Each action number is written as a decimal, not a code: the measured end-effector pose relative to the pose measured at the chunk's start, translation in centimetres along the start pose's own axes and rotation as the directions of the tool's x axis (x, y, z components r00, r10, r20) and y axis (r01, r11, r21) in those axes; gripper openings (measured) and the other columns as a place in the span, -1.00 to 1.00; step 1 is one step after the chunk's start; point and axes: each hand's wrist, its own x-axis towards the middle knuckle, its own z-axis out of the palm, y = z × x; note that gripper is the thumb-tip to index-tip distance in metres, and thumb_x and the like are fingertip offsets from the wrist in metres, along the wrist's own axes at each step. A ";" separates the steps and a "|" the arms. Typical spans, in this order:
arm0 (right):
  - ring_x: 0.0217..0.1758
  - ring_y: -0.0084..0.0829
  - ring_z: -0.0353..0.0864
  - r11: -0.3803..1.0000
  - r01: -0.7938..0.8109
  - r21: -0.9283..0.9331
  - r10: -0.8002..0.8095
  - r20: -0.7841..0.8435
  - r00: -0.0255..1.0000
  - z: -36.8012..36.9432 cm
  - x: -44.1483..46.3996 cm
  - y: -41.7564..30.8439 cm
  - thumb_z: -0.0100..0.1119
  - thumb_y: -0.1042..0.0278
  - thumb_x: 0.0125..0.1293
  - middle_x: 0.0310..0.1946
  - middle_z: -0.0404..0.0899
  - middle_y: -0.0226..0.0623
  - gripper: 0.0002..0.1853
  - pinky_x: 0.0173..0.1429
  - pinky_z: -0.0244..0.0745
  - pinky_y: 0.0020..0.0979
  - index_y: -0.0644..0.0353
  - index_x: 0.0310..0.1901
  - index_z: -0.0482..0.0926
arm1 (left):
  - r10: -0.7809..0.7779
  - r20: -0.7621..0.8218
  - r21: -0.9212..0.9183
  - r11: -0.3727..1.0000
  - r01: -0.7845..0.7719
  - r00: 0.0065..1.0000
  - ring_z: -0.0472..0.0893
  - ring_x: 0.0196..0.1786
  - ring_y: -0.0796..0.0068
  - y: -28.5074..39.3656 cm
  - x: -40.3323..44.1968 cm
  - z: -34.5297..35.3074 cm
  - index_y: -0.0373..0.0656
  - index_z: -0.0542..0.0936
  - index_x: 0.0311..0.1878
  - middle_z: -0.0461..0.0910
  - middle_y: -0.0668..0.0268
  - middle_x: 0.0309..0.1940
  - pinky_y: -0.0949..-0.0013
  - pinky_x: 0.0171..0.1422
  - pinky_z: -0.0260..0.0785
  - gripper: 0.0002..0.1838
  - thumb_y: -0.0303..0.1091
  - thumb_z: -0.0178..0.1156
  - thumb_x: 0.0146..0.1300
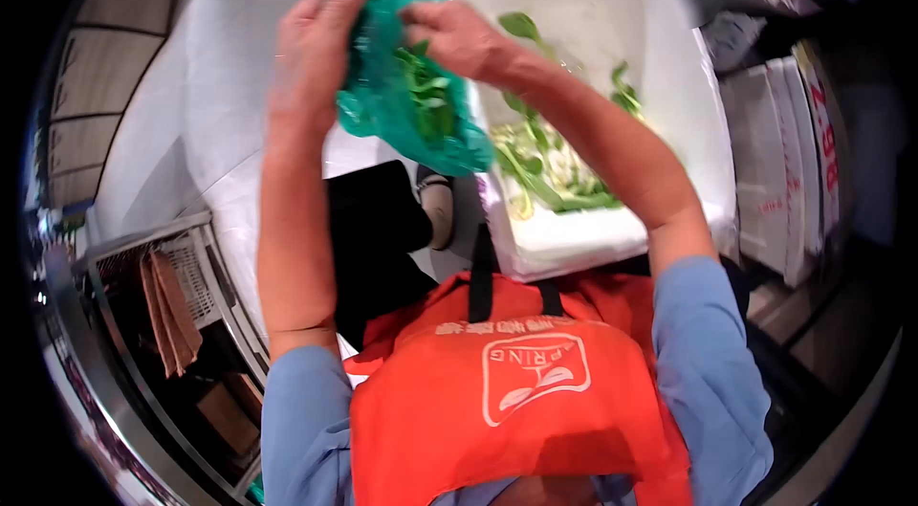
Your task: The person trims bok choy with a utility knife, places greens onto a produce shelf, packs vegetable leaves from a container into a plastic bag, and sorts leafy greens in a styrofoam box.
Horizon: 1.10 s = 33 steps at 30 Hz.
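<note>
A thin green plastic bag (358, 110) hangs between my two hands, with leafy greens (432, 104) showing through its side. My left hand (321, 39), slightly blurred, is closed on the bag's upper left edge. On the other side my right hand (463, 39) has its fingers curled in a pinch at the bag's upper right edge. Beside the bag, a white foam box (574, 243) holds loose leafy greens (547, 183) with pale stems, gathered mostly at its near end. My right forearm reaches across the box and hides part of its contents.
White boards or flattened boxes (773, 171) stand upright to the right of the foam box. A metal rack (215, 267) with a brown cloth (170, 315) over it is at the lower left. Pale floor (239, 123) stretches left of the bag.
</note>
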 end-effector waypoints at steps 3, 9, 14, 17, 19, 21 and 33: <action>-0.05 -0.47 0.65 0.890 -0.189 0.416 0.188 0.044 0.981 -5.3 -4.9 2.9 0.11 0.14 0.42 -0.20 0.67 -0.24 -0.65 0.05 0.57 -0.39 0.23 0.04 0.60 | 0.023 0.046 0.100 0.995 -0.027 0.999 0.48 -0.28 0.71 -2.3 1.8 -4.1 -0.22 0.64 -0.01 0.57 0.48 -0.32 0.57 -0.17 0.32 -0.62 -0.08 0.20 0.36; 0.34 0.09 0.34 0.476 -0.652 -0.591 0.690 -0.208 0.693 -15.5 -21.8 24.2 0.39 -0.23 0.07 0.23 0.34 0.25 0.06 0.41 0.30 -0.11 0.29 0.42 0.11 | -0.005 -0.020 0.191 0.982 0.009 1.000 0.51 -0.20 0.67 -2.4 0.7 -1.5 -0.20 0.62 0.10 0.60 0.44 -0.25 0.57 -0.11 0.33 -0.55 -0.05 0.22 0.34; 0.45 0.15 0.13 0.351 -0.705 -0.616 0.788 -0.213 0.578 -14.0 -25.5 26.6 0.46 -0.34 -0.11 0.35 0.11 0.30 0.32 0.46 0.17 -0.05 0.28 0.48 -0.12 | 0.006 -0.039 0.289 0.957 0.005 0.999 0.52 -0.09 0.62 -3.8 1.4 -1.3 -0.17 0.62 0.15 0.60 0.39 -0.17 0.54 0.03 0.34 -0.53 -0.04 0.23 0.32; 0.45 0.21 0.10 0.324 -0.657 -0.681 0.809 -0.160 0.565 -13.2 -25.6 28.8 0.45 -0.41 -0.15 0.38 0.04 0.30 0.35 0.45 0.17 0.03 0.18 0.50 -0.14 | 0.021 -0.054 0.373 0.928 0.001 0.998 0.54 0.06 0.52 -4.7 1.9 -1.9 -0.14 0.60 0.19 0.62 0.31 -0.04 0.49 0.22 0.29 -0.53 -0.06 0.21 0.33; 0.44 0.23 0.10 0.274 -0.579 -0.768 0.832 -0.113 0.544 -11.8 -25.2 27.1 0.43 -0.44 -0.15 0.40 0.00 0.30 0.34 0.43 0.18 0.07 0.10 0.51 -0.15 | 0.064 -0.031 0.405 0.913 -0.046 0.997 0.53 0.16 0.48 -5.1 2.0 -2.7 -0.12 0.59 0.20 0.61 0.27 0.07 0.45 0.32 0.25 -0.56 -0.10 0.18 0.36; 0.42 0.25 0.13 0.264 -0.528 -0.807 0.858 -0.053 0.510 -10.8 -26.2 26.9 0.39 -0.49 -0.18 0.41 -0.02 0.28 0.34 0.39 0.22 0.15 -0.04 0.52 -0.15 | 0.089 -0.021 0.434 0.898 -0.071 0.996 0.53 0.17 0.48 -5.4 2.2 -3.3 -0.12 0.59 0.20 0.62 0.27 0.08 0.43 0.33 0.25 -0.59 -0.13 0.15 0.39; 0.13 0.15 0.48 0.250 -0.563 -0.788 0.866 -0.078 0.494 -7.3 -29.6 25.8 0.48 0.15 -0.04 0.17 0.25 0.13 -0.11 0.16 0.48 -0.05 0.09 0.30 0.18 | 0.240 0.080 0.526 0.814 -0.245 0.968 0.56 0.20 0.42 -6.1 2.0 -5.0 -0.10 0.64 0.14 0.62 0.23 0.10 0.39 0.34 0.31 -0.64 -0.16 0.13 0.39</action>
